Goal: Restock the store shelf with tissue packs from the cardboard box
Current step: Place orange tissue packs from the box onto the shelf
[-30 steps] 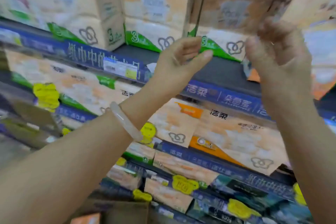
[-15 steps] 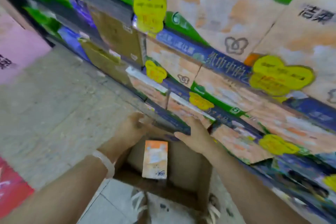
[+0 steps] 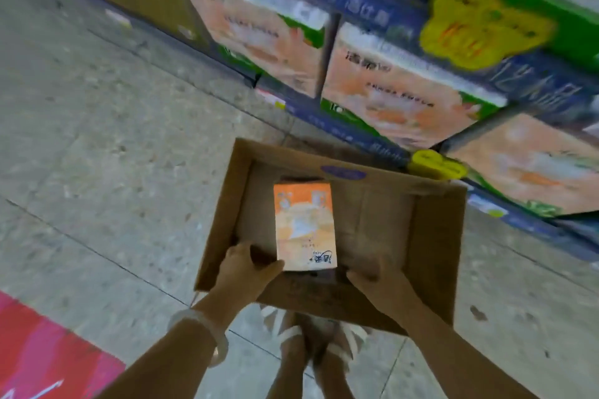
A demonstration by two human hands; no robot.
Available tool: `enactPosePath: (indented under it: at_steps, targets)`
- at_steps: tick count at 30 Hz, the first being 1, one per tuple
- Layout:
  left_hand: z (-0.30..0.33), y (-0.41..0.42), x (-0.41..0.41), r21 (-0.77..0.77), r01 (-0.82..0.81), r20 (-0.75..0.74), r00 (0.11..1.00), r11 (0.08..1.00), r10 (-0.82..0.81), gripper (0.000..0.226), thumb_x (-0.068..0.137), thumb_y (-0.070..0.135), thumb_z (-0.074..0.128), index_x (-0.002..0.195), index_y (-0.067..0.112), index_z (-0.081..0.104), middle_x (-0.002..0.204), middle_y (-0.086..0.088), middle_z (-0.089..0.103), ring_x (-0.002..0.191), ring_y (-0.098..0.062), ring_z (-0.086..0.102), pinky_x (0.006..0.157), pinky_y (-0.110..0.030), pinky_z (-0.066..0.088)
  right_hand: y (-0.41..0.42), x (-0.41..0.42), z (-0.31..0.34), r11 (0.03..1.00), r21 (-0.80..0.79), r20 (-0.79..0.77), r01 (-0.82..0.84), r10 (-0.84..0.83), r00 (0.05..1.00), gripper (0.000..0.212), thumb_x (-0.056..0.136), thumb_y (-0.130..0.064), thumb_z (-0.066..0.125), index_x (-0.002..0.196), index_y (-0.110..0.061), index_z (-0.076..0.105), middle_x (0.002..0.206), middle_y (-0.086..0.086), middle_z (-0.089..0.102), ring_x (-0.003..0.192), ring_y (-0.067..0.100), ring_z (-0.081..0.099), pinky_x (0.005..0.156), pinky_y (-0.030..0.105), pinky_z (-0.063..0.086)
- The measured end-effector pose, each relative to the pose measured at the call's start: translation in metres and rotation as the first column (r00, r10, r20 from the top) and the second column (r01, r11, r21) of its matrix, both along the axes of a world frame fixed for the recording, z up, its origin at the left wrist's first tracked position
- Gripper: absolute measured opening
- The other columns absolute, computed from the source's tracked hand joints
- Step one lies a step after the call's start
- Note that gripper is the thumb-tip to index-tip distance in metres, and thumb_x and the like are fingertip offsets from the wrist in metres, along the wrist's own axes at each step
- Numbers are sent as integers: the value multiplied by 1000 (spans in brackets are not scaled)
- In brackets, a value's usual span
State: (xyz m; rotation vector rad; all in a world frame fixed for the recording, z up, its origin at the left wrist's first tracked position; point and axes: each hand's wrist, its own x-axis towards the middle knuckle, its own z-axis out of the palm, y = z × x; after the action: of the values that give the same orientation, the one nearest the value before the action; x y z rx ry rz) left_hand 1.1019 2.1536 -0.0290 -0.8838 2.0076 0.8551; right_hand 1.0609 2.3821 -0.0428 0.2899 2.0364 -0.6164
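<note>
Speckled grey floor tiles (image 3: 107,146) run along the foot of the store shelf (image 3: 366,136), whose lower tiers are packed with orange-and-white shelved tissue packs (image 3: 398,97) behind blue price strips and yellow price tags (image 3: 479,26). A red and pink patch (image 3: 42,353) shows on the floor at the near left corner.

Right against the base of the shelf sits an open cardboard box (image 3: 434,246), its flaps up. Only one orange tissue pack (image 3: 303,225) lies inside, flat on the bottom, left of the middle, with its printed end toward the person; the rest of the box floor is bare cardboard.

Both arms reach down into the near end of the box. The left hand (image 3: 246,272), with a pale bangle (image 3: 201,330) on its wrist, is partly open, fingers curved and thumb stretched toward the pack's near left corner; the thumb tip looks to be touching that corner, but no full grasp is formed. The right hand (image 3: 379,280) is low by the near wall, a little to the right of the pack, fingers curled downward; whether it touches the pack or grips anything I cannot tell, as its fingertips are in shadow.

Below the box, the person's feet in white-strapped sandals (image 3: 291,330) stand on the tiles.
</note>
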Motion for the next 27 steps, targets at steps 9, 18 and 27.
enactPosePath:
  at_steps: [9, 18, 27]
  targets:
    - [-198, 15, -22, 129, -307, 74, 951, 943, 299, 92, 74, 47, 74, 145, 8, 30, 146, -8, 39, 130, -29, 42, 93, -30, 37, -13, -23, -192, 905, -148, 181, 399, -372, 910, 107, 74, -49, 72, 151, -16, 5, 158, 5, 17, 142, 26, 26, 114, 39, 29]
    - [-294, 19, -50, 376, -570, 2, 789, 730, 615, 65, 49, 49, 82, 106, 20, 68, 94, -1, 75, 81, -21, 72, 54, -28, 54, -40, -47, -297, 774, -332, 299, 539, -456, 838, 69, 66, -33, 83, 126, -23, 51, 115, 4, 68, 97, 21, 68, 90, 45, 54]
    - [-225, 36, -50, 364, -588, -32, 767, 722, 640, 50, 56, 33, 85, 101, 19, 69, 95, -2, 74, 89, -22, 71, 73, -34, 55, -28, -34, -224, 570, -438, 393, 695, -574, 718, 39, 73, -13, 79, 108, -22, 64, 102, 3, 74, 94, 22, 71, 88, 44, 55]
